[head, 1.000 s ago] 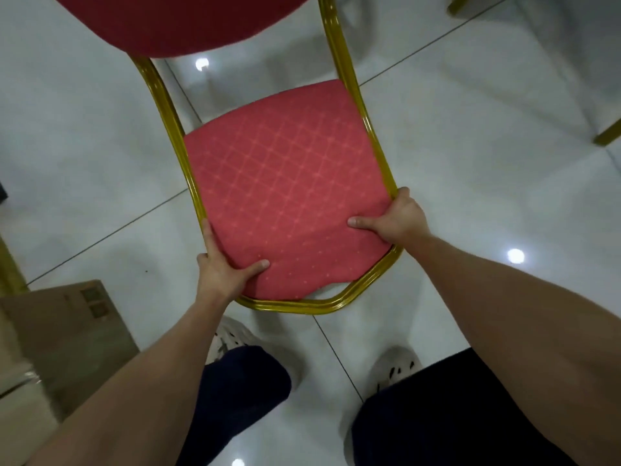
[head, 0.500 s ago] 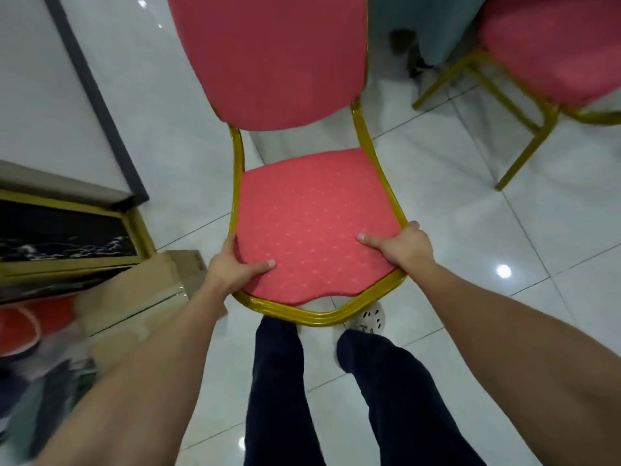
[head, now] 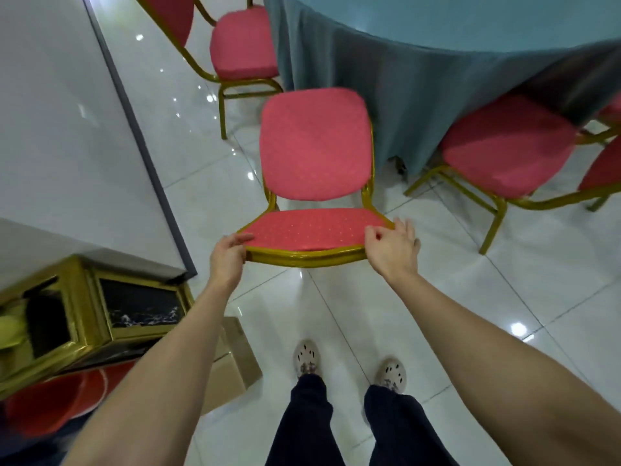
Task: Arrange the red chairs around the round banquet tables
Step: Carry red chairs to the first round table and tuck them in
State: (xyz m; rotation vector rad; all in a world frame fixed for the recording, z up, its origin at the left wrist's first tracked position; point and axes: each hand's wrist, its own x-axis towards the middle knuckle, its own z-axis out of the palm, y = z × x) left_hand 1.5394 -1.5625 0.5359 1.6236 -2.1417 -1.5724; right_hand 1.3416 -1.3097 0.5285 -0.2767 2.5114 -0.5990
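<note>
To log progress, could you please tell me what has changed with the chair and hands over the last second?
The held chair has moved away from the person, toward the draped table, between two other chairs. The right hand has loosened, fingers straightened. The left hand still grips the seat's front corner.

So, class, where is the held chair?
Head view, centre: the held chair is between the left chair and right chair, backrest toward the teal table, left hand gripping its seat.

The left hand grips the front left corner of a red chair, thumb on the seat. The right hand touches the front right corner, fingers spread. Beyond stands a table draped in teal cloth.
</note>
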